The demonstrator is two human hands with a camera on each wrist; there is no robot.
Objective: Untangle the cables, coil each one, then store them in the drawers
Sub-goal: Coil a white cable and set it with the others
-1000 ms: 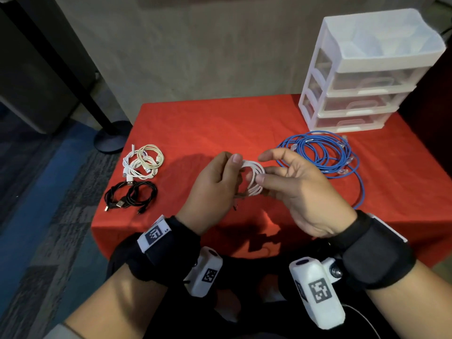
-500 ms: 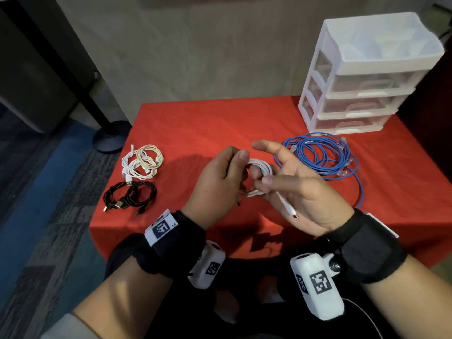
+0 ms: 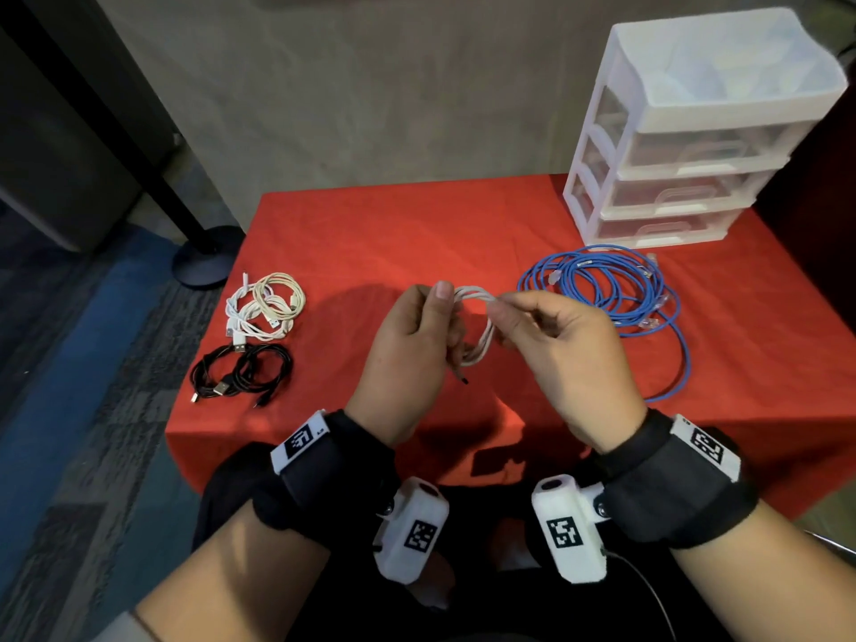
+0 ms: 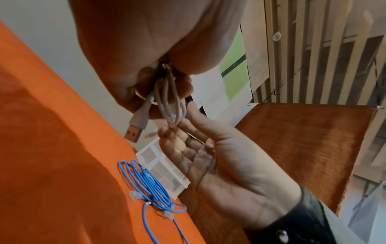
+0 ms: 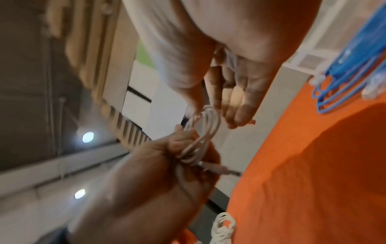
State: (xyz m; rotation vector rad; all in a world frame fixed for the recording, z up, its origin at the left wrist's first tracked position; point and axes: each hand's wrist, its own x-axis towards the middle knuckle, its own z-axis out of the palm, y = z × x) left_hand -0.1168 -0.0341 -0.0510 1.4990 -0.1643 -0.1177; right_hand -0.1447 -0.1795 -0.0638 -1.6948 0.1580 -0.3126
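A small white cable coil (image 3: 477,326) hangs between my hands above the red table (image 3: 417,234). My left hand (image 3: 417,335) grips its left side, thumb on top; its USB plug (image 4: 135,127) sticks out below. My right hand (image 3: 546,335) pinches the coil's top right with thumb and fingertips, the other fingers loosely spread (image 4: 208,148). In the right wrist view the coil (image 5: 200,140) is blurred. A blue cable coil (image 3: 616,289) lies at the right, in front of the white drawer unit (image 3: 685,132), whose drawers are shut.
Coiled white and cream cables (image 3: 266,305) and coiled black cables (image 3: 243,373) lie near the table's left edge. A black stand base (image 3: 204,261) sits on the floor beyond the left corner. A wall runs behind the table.
My right hand has turned over and moved from under the coil to pinching its top right. The loose white end seen earlier is now out of sight. The left hand keeps its grip.
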